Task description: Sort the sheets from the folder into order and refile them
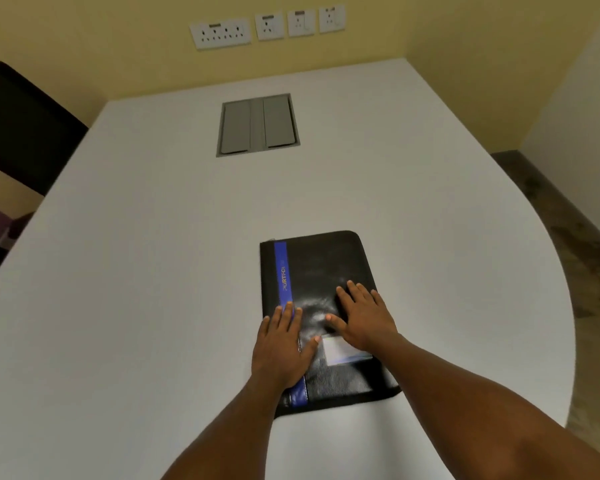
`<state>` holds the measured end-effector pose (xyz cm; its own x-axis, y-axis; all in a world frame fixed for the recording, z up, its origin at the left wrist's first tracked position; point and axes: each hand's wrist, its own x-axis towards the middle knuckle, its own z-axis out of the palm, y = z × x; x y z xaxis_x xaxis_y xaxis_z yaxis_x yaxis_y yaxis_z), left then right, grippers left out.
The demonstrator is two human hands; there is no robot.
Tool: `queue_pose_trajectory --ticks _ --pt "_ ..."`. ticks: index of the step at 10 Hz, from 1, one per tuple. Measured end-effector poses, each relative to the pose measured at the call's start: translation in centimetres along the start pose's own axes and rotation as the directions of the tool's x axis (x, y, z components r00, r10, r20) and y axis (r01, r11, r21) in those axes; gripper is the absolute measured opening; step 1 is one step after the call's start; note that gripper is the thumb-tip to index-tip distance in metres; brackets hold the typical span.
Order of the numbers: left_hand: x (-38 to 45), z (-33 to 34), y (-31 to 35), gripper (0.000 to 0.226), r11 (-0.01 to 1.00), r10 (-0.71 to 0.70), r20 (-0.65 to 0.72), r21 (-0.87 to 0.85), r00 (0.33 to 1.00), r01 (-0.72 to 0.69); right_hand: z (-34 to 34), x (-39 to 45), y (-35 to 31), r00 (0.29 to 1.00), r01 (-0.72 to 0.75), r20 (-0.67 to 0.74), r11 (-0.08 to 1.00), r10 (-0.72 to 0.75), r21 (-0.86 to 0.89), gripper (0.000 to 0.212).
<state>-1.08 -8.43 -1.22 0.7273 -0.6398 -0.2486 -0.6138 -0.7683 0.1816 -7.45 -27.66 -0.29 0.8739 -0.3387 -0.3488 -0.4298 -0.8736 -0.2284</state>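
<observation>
**Both hands flat on the closed folder**

A black zip folder [321, 306] lies shut on the white table [153, 271], near the table's front edge and slightly right of centre. A blue stripe [282, 271] runs down its cover close to the spine side, with gold lettering that looks like "PORTFOLIO" — the print is too blurred to be sure. A small pale label window [340, 351] sits low on the cover.

The left hand [281, 348] rests palm-down over the lower part of the stripe, fingers straight and spread, gripping nothing. The right hand [364, 317] lies flat on the cover just beside it, fingers extended towards the far edge, its heel touching the label window. Neither hand curls round anything — both simply press on the cover.

Further back, a grey hatch [257, 124] is set into the tabletop. White wall sockets [267, 26] line the yellow wall behind it, and a dark chair [18, 123] stands at the table's left.
</observation>
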Motion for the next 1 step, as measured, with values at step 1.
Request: queue_pose_trajectory --ticks 1 --pt "-1.08 -1.85 -0.27 0.073 0.995 -0.044 0.02 -0.089 0.999 0.046 -1.61 -1.13 -1.06 0.999 0.04 -0.003 0.999 -0.04 0.033 0.073"
